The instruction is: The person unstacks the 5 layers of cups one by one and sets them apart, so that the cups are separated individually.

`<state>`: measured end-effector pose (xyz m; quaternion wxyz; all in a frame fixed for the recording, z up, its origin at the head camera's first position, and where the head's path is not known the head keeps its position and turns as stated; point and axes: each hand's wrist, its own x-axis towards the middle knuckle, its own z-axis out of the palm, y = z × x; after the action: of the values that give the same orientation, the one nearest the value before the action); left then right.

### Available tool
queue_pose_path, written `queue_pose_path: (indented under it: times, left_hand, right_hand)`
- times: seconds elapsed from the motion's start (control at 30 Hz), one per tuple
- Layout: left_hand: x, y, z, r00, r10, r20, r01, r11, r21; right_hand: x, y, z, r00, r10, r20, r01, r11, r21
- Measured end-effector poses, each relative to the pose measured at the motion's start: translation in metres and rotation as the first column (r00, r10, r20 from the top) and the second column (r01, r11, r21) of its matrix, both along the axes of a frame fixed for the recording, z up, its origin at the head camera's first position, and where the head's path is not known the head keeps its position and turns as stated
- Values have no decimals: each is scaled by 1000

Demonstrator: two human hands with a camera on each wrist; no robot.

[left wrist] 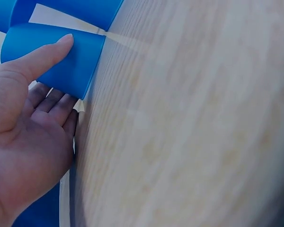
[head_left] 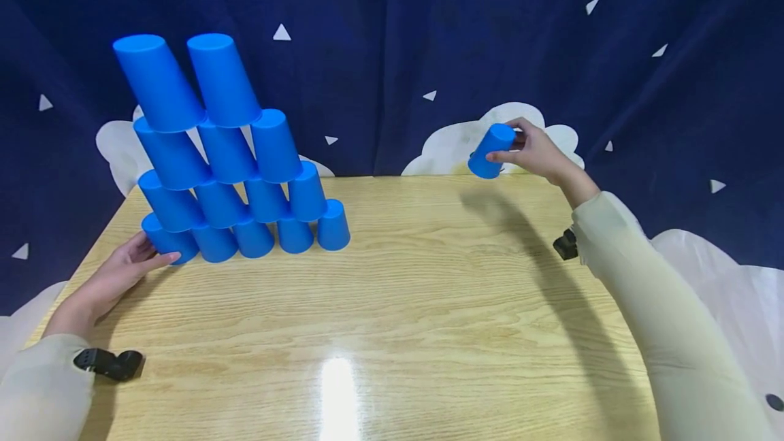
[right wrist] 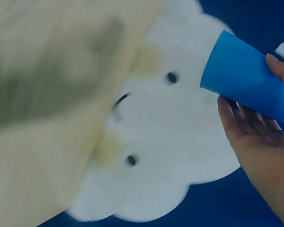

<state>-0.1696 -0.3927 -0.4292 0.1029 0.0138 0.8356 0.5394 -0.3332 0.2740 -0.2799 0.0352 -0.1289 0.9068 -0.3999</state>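
Note:
Blue plastic cups, all upside down, form a stepped stack at the left of the table, with two cups (head_left: 223,80) on top, three in the row below and several in each of the two lowest rows. My left hand (head_left: 119,271) holds the leftmost bottom cup (left wrist: 80,61), thumb across its near side and fingers on its outer side. Away to the right, my right hand (head_left: 535,148) grips a single blue cup (right wrist: 246,75) between thumb and fingers. That cup is held up above the table's far edge, closed end up and slightly tilted.
The wooden table (head_left: 392,305) carries a bright light reflection near its front. Behind it hangs a dark blue curtain (head_left: 380,53) with white triangles and a smiling cloud (right wrist: 180,127). A dark wrist camera (head_left: 109,363) sits on the left sleeve.

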Motion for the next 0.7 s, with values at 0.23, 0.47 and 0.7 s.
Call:
queue_pose_path:
  times: [0.23,0.47,0.7]
  left_hand:
    - [-1,0,0,1000,0,11,0,1000,-2]
    - [0,-1,-2,1000,7,22,-7,1000,-11]
    - [-1,-1,-2,1000,8,24,-8,1000,-11]
  right_hand:
    - [5,44,-35,997,-40,65,33,994,109]
    - [13,72,-70,995,-48,93,32,985,171]
    - [20,87,-86,989,-63,131,41,986,161]
